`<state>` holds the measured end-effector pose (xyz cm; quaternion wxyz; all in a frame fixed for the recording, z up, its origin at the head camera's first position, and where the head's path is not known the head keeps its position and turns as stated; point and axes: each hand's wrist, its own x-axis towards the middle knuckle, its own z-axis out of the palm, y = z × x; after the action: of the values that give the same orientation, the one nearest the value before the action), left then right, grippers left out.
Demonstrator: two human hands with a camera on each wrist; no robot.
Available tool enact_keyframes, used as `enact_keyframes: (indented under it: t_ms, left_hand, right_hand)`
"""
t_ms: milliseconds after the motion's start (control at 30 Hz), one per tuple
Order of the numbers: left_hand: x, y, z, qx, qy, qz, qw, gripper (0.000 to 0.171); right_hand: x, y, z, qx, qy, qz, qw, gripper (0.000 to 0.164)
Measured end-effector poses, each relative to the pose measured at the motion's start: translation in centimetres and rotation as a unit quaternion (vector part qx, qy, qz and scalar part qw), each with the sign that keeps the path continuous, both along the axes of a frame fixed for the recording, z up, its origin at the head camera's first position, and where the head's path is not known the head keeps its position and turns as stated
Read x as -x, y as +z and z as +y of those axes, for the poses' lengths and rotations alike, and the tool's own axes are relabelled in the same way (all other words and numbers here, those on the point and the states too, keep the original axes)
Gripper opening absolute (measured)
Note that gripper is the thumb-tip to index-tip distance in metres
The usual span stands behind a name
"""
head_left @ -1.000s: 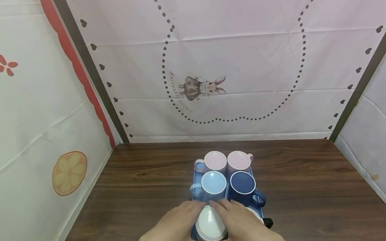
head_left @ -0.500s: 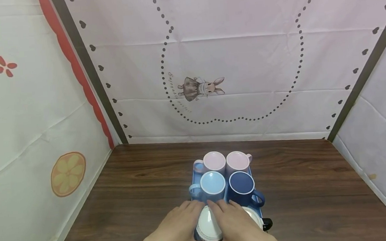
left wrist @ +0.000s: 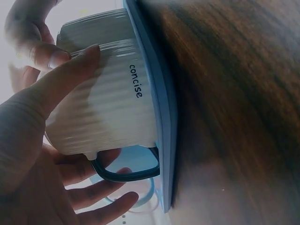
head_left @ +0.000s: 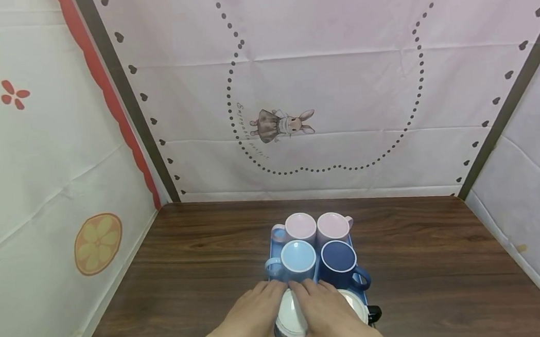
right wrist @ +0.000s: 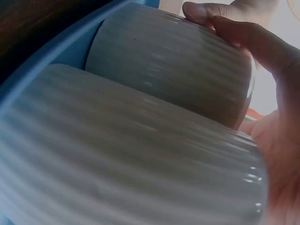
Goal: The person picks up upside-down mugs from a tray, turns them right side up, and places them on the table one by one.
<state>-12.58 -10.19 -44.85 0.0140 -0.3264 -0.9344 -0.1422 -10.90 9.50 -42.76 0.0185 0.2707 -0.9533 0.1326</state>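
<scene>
A white ribbed mug (head_left: 290, 315) stands between my two hands at the near end of a blue tray (left wrist: 164, 103). My left hand (head_left: 251, 319) curls round its left side. In the left wrist view, the thumb lies on the ribbed wall by the word "concise", with fingers spread near the dark handle (left wrist: 124, 176). My right hand (head_left: 327, 314) curls round the other side, its thumb meeting the left one at the mug's near side. Beside it, a second white ribbed mug (right wrist: 126, 154) with a black handle (head_left: 374, 313) is partly hidden by the right hand.
Beyond the hands, the tray bears a light blue mug (head_left: 298, 258), a dark blue mug (head_left: 339, 257) and two pink mugs (head_left: 300, 225). The wooden table (head_left: 201, 255) spreads around it. Patterned cloth walls (head_left: 339, 92) close the back and sides.
Both hands have drawn slightly closer together round the white mug, covering more of it. The second white mug shows a little more. The mugs and tray keep their places.
</scene>
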Motion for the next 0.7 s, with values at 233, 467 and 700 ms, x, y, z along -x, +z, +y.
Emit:
enact_keyframes:
  t_ms: [233, 467, 700]
  left_hand:
    - [0.0, 0.0, -0.3, -0.021, 0.0, -0.021, 0.9996, 0.093]
    - [0.0, 0.1, -0.5, -0.063, -0.001, 0.005, 0.998, 0.096]
    - [0.2, 0.8, -1.0, -0.138, 0.008, -0.012, 0.9903, 0.114]
  right_hand:
    - [0.2, -0.1, 0.0, 0.021, -0.005, 0.023, 1.0, 0.091]
    - [0.5, 0.6, 0.5, 0.064, -0.012, 0.023, 0.998, 0.08]
    - [0.2, 2.1, 1.5, 0.117, -0.018, 0.023, 0.993, 0.083]
